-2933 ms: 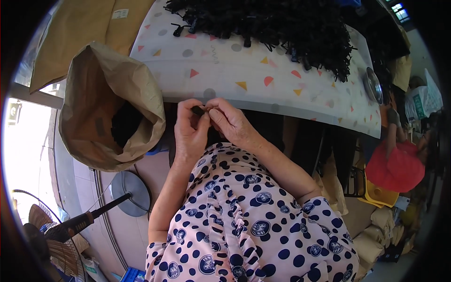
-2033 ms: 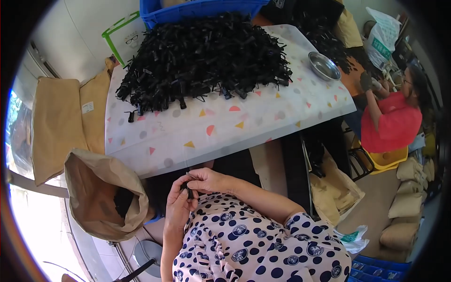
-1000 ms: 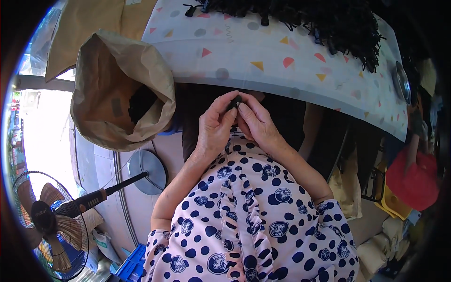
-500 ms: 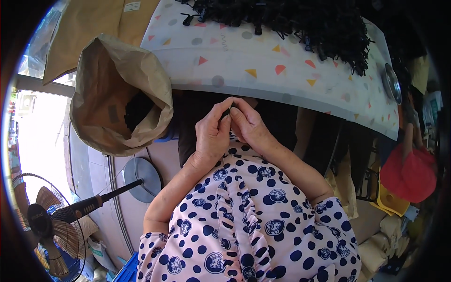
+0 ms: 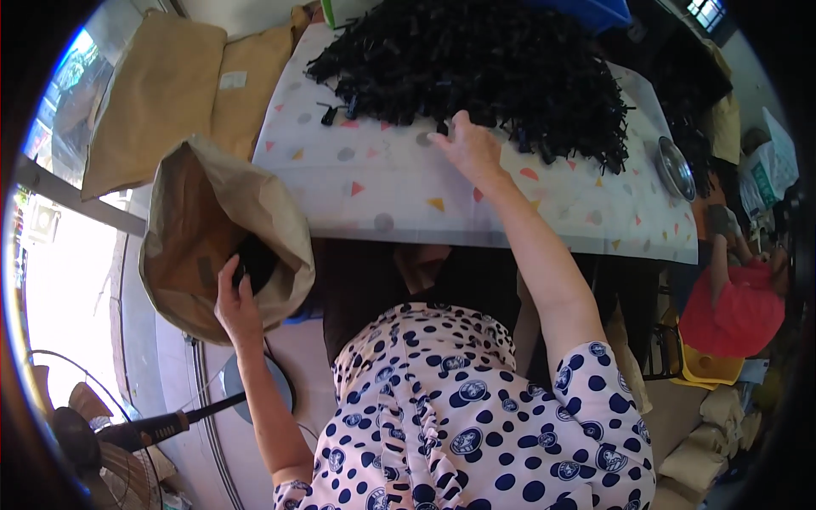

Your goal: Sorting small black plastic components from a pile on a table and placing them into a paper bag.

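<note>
My left hand (image 5: 239, 302) is at the near side of the open brown paper sack (image 5: 161, 280), its fingertips over the mouth. Its thumb and forefinger are apart, with the sack's dark contents (image 5: 259, 263) behind them. Stretched out over the table, my right hand (image 5: 472, 153) reaches the near edge of a big heap of small black parts (image 5: 476, 64). A small black part (image 5: 443, 128) shows between its thumb and forefinger. The parts look like plastic pieces with thin tails; their exact kind is too small to make out.
A patterned cloth covers the table (image 5: 408, 200). A metal bowl (image 5: 676, 168) stands at its right edge, a blue bin (image 5: 595, 12) behind the heap. Flat brown sacks (image 5: 157, 102) lie at far left. A fan (image 5: 85, 433) stands at lower left. A person in red (image 5: 733, 310) sits at right.
My hands, together in front of me before, have parted. The left went to the sack's mouth, the right forward to the heap. The view has shifted to show more of the table.
</note>
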`<state>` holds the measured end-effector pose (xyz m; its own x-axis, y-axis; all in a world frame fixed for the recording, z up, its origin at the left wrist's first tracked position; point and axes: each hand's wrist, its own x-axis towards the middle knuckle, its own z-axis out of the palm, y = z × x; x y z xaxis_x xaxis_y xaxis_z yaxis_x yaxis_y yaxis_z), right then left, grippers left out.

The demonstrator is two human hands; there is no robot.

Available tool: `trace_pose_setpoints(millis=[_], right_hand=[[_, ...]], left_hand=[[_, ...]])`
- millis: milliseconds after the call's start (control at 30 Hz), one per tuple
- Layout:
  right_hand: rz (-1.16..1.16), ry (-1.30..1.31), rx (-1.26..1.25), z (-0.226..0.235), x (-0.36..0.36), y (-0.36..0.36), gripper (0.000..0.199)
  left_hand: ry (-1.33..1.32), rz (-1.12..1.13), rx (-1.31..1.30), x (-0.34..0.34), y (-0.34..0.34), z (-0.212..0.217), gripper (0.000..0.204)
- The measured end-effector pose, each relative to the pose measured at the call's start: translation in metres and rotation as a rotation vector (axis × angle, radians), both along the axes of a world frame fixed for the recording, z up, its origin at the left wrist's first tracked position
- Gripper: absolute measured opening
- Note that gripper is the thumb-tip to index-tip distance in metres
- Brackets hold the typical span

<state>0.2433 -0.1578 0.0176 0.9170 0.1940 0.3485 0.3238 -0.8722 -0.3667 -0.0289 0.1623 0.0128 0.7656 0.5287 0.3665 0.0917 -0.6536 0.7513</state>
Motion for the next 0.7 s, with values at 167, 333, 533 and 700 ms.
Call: trace_pose_setpoints(millis=[167,333,533,700], right_hand=[[-0.121,0.066,-0.11,-0.023,0.023,0.005,0.034],[0.024,0.159,0.003,-0.019,0.028,-0.035,0.034],[0.061,0.462,0.261,-0.007,0.024,-0.039,0.033],[0.189,-0.017,-0.093,-0.021,0.015,-0.016,0.026]], left_hand=[[0.14,-0.013,0.14,-0.003,0.011,-0.018,0.034],[0.323,-0.018,0.204,0.008,0.012,-0.014,0.036],[0.326,-0.072,0.293,0.024,0.009,-0.023,0.036],[0.283,-0.136,0.242,0.021,-0.007,-0.02,0.034]])
